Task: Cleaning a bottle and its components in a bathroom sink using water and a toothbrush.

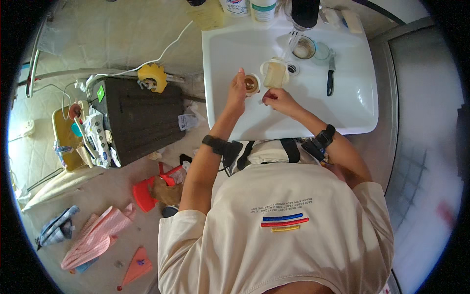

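My left hand (238,92) holds a small round white-rimmed cup (252,84), tilted so that its brown inside shows. To its right, my right hand (282,102) has thumb and fingers pinched together over the basin. A small pale scrap (261,101) shows at its fingertips; what it is cannot be made out. Just beyond the right hand, a pale yellow block (274,74) lies across a white dish-like piece (285,63). Both hands are above the white washbasin (235,126).
Water runs from the dark faucet (305,13) beside a glass jar (304,47). A clear glass (321,52) and black-handled knife (330,75) lie right of the drain (292,68). Bottles (263,10) line the back ledge. A dark cabinet (147,117) stands left; a red stool (145,194) is below.
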{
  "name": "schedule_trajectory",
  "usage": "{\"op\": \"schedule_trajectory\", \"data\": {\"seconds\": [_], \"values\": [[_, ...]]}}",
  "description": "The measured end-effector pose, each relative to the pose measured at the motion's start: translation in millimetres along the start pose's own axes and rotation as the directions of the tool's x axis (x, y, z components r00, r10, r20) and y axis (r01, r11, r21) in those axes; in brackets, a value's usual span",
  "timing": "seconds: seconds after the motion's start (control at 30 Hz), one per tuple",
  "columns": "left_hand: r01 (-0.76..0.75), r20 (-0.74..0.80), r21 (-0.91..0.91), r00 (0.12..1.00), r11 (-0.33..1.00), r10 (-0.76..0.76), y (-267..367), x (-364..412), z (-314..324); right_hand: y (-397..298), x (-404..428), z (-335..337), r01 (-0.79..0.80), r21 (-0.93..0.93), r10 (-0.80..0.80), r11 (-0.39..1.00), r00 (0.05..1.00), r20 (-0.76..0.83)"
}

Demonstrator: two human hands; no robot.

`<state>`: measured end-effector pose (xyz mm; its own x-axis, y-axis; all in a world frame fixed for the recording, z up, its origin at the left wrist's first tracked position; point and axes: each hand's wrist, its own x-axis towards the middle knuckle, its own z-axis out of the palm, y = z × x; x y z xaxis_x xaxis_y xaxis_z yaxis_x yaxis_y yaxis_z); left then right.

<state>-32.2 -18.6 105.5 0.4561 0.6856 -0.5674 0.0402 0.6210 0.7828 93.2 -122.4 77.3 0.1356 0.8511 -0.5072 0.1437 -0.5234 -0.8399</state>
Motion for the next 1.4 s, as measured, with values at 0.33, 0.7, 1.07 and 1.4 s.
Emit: {"op": "schedule_trajectory", "data": {"seconds": [0.33,0.7,1.07,1.4], "values": [[-0.149,-0.221,0.249,0.953,0.957,0.206,-24.4,20.7,9.6,-23.3,5.4,10.6,0.115,0.338,-0.081,0.934,0.990,-0.113],[-0.187,-0.151,0.271,0.961,0.944,0.234,7.0,27.0,39.2,-38.9,16.2,-23.1,0.468,-0.428,-0.607,0.773,0.743,-0.284],[0.043,-0.172,0.316,0.985,0.948,0.012,-16.2,31.3,42.7,-38.8,4.4,-17.3,0.356,-0.856,-0.784,0.375,0.615,-0.088],[0.067,-0.159,0.547,0.987,0.835,0.025,-39.1,51.5,3.7,-18.3,-11.8,-14.0,0.285,-0.437,-0.474,0.853,0.772,-0.423]]}}
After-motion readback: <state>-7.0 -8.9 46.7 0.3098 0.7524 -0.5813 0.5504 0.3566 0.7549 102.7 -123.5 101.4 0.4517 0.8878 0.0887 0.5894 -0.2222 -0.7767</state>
